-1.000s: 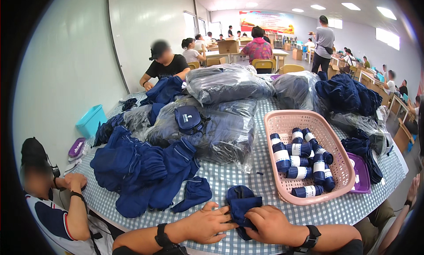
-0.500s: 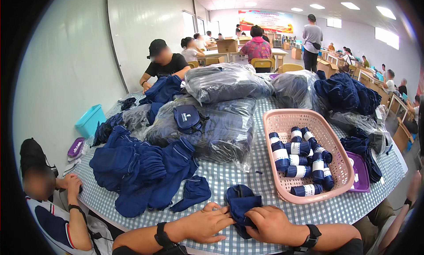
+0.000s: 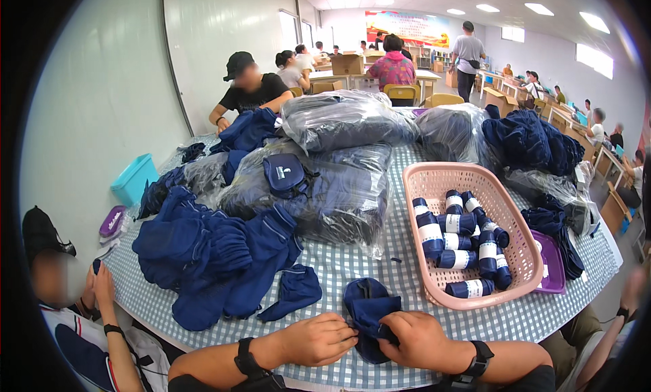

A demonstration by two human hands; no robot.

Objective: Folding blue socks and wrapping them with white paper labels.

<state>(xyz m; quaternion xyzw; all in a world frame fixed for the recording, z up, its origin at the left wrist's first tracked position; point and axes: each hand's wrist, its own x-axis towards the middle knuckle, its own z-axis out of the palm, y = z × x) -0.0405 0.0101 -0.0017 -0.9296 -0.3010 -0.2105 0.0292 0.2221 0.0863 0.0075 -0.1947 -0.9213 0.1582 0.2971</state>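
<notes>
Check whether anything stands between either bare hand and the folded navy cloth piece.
Nothing visible does: the bare right hand holds the folded navy cloth piece by its right side, and the bare left hand is at its left edge.

The left hand [image 3: 317, 339] has curled its spread fingers at the navy cloth's edge [image 3: 373, 313]. Left of it, a co-worker's hands [image 3: 104, 287] have turned upward.
</notes>
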